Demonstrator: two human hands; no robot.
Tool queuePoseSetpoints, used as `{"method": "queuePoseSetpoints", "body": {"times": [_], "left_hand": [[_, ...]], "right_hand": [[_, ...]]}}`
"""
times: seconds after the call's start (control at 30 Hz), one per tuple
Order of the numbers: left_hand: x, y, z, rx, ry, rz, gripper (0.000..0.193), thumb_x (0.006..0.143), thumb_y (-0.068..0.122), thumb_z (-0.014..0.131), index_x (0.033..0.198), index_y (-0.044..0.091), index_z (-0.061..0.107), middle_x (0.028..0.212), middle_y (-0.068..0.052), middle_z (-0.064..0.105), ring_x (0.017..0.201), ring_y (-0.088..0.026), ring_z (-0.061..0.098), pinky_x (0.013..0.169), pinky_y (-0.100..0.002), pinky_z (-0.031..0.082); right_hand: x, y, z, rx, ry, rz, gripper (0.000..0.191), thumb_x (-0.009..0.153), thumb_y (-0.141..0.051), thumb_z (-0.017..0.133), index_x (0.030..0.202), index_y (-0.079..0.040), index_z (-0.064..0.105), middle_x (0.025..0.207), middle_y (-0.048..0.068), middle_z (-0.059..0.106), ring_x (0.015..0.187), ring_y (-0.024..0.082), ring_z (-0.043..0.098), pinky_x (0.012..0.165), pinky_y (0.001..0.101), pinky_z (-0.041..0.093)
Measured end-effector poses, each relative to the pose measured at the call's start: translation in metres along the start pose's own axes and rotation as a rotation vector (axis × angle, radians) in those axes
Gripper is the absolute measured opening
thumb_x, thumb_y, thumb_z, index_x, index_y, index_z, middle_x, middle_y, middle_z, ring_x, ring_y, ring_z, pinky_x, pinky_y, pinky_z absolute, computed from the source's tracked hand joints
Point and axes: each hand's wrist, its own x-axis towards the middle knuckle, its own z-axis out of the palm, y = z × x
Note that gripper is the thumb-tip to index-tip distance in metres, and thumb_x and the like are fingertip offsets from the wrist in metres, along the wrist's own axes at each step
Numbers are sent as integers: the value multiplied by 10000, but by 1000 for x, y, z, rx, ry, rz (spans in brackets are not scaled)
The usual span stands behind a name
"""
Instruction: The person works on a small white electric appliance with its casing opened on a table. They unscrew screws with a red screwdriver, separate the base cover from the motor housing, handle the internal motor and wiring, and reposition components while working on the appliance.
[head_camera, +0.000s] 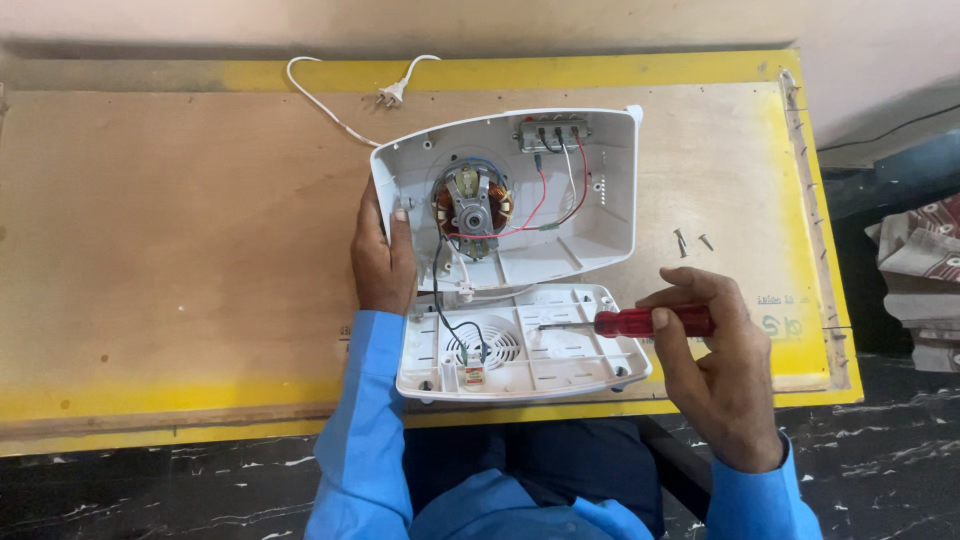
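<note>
Head view: left hand (383, 258) grips the left edge of the opened white appliance housing (600, 215), thumb on its rim. Housing stands on the plywood bench top (180, 220), copper-wound motor (472, 208) exposed, red and black wires visible. Right hand (712, 355) closed around a red-handled screwdriver (625, 322), shaft lying over the detached white base plate (570, 365). Loose screws (690, 241) lie near, right of housing.

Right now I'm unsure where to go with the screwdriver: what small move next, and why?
Probably ease the red-handled screwdriver a little further left. The right hand holds it level over the white base cover, its tip mid-cover, while the left hand steadies the open motor housing.
</note>
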Motion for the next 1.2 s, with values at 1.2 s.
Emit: {"method": "queuePoseSetpoints", "body": {"times": [1.2], "left_hand": [[0, 7, 6, -51, -21, -14, 469, 1088, 87, 490, 1537, -38, 434, 1448, -210, 618, 1326, -277, 618, 1120, -373, 467]], "right_hand": [[8, -5, 2, -61, -151, -13, 311, 950, -82, 637, 1239, -3, 552, 1162, 213, 711, 1073, 334, 727, 896, 419, 574]]}}
